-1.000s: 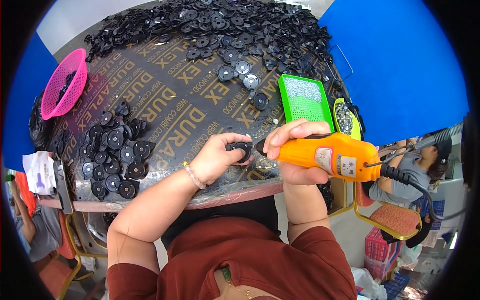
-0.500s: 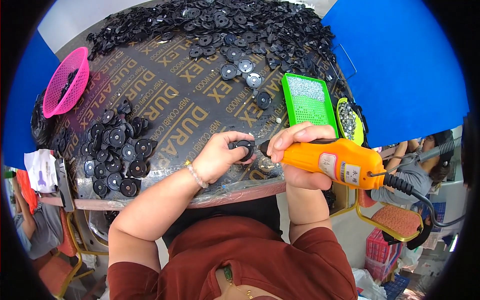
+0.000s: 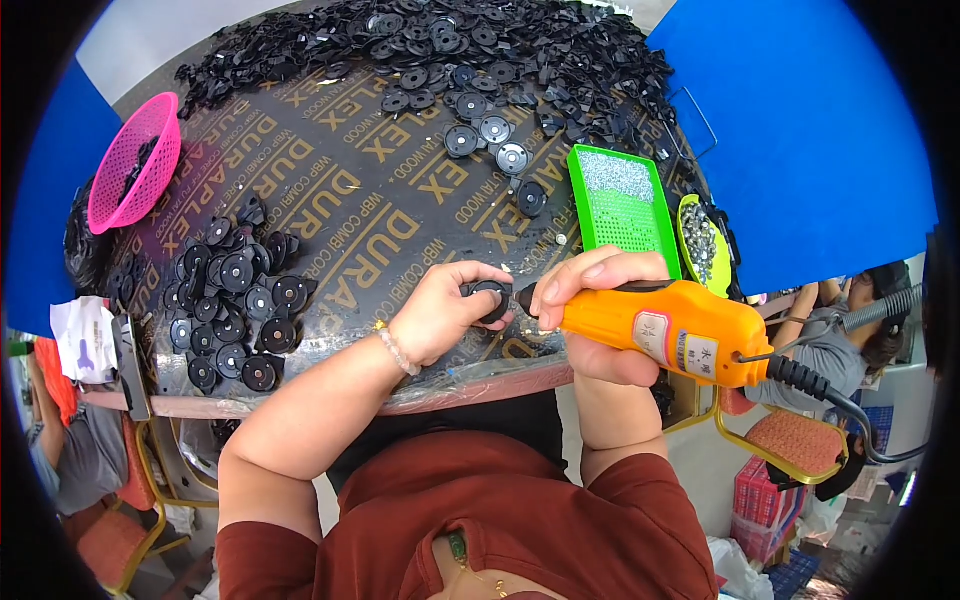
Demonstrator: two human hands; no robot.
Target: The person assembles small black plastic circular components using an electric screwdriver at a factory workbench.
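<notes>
My left hand [image 3: 443, 312] is closed round a round black plastic part [image 3: 490, 300], pinched between thumb and fingers above the table's near edge. In my right hand [image 3: 600, 310] is an orange electric screwdriver [image 3: 655, 325], lying nearly level with its cord running off to the right. Its dark tip [image 3: 527, 298] points left and meets, or nearly meets, the right side of the black part; whether they touch I cannot tell. Left of my left hand lies a heap of similar black round parts [image 3: 235, 290].
A large pile of black parts [image 3: 450, 45] covers the table's far side. On the right are a green tray [image 3: 625, 235] with small silvery pieces and a yellow dish [image 3: 703, 240] of metal pieces. A pink basket [image 3: 135, 170] stands at left. People sit beyond both sides.
Both hands hold nearly the same pose, with the screwdriver still at the black part. The whole view has shifted very slightly.
</notes>
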